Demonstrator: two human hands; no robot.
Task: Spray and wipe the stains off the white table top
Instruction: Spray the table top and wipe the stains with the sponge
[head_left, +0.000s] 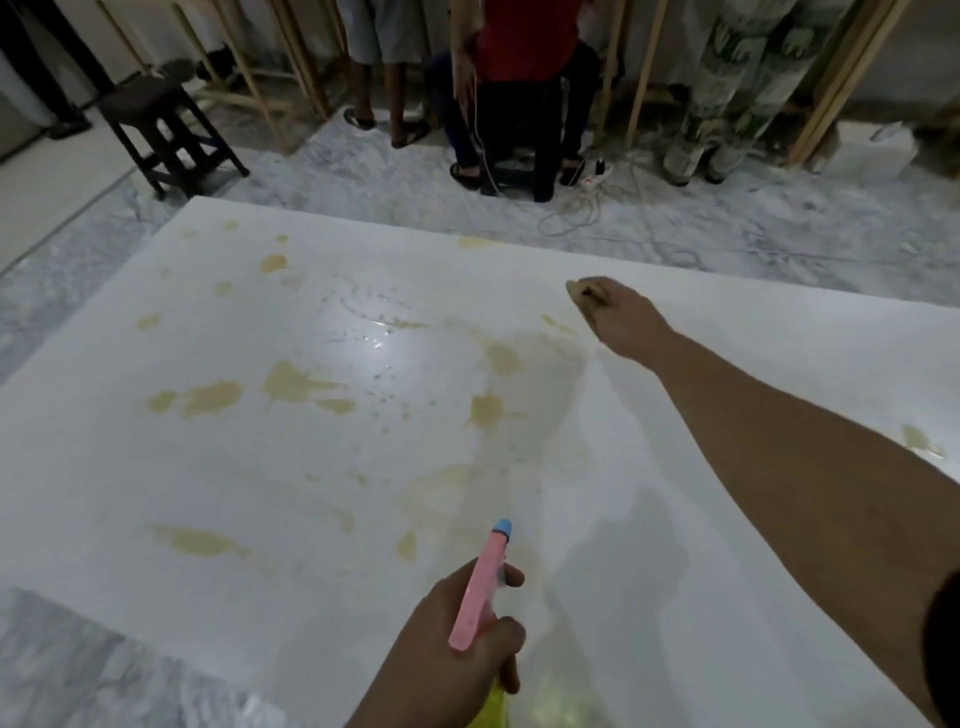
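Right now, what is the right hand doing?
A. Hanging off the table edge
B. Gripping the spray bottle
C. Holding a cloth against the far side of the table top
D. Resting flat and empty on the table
C: the right hand reaches across the white table top with a pale cloth bunched under its fingers, while the left hand grips the pink-headed spray bottle.

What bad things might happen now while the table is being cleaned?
The cloth in the right hand looks already yellowed, so it may smear the stains around rather than lift them. The spray bottle in the left hand points at the table's middle, so the far-left stains might get missed. The right arm stretches far across the wet patch, so it might slip or drag through it.
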